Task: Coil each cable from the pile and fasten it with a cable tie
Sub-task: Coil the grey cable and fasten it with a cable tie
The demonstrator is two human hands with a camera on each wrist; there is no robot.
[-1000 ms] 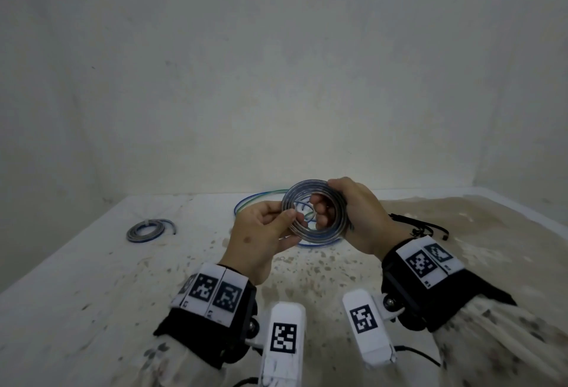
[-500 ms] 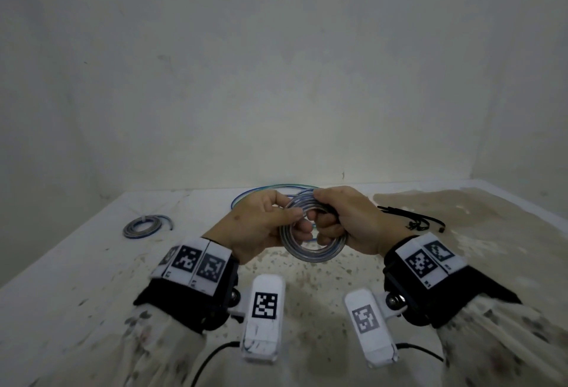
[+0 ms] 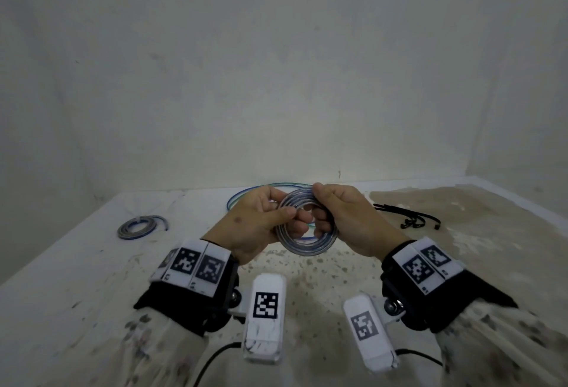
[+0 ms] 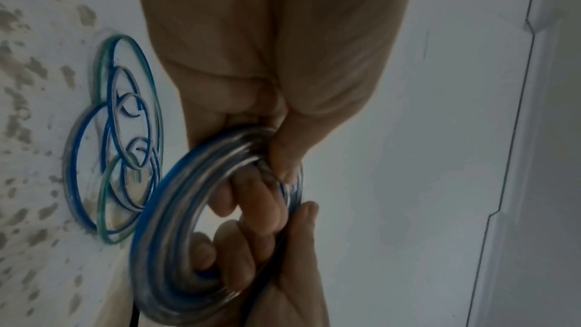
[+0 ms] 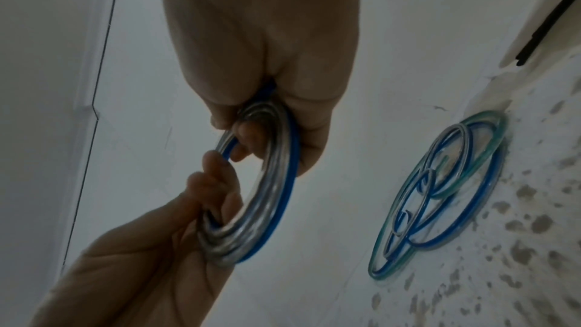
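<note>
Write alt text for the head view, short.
Two hands hold a coil of silver-blue cable above a stained white table: left hand and right hand grip opposite sides. Behind lie loose cable loops, black cable ties right, a tied coil left.

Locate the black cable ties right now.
In the head view the black cable ties lie on the table, on the person's right, just beyond the right hand, which grips the coil.

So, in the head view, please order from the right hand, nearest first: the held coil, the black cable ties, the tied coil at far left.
From the right hand:
1. Held coil, in its grip.
2. Black cable ties, on its right.
3. Tied coil, far left.
</note>
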